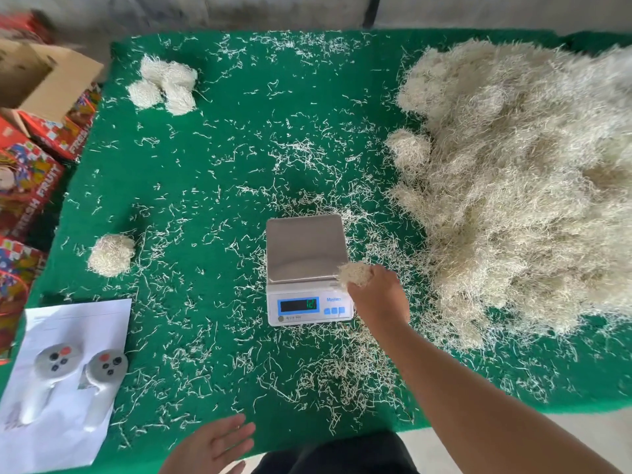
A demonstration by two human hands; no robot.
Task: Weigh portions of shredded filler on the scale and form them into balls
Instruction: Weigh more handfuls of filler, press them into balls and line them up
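Note:
A white digital scale [305, 248] with a bare steel pan stands in the middle of the green table [212, 186]; its display is lit. My right hand [378, 295] grips a small clump of shredded filler [355, 274] at the pan's near right corner. My left hand [215, 444] hovers palm up with straight fingers at the table's near edge, holding nothing. A big heap of pale shredded filler [519, 186] covers the right side. One formed ball [111, 255] lies at the left. Several formed balls [164, 85] sit together at the far left.
Loose shreds are scattered all over the green cover. A white paper sheet [102, 323] at the near left bears two grey controllers [78, 367]. Printed fruit cartons [30, 186] and an open cardboard box [37, 77] stand past the left edge.

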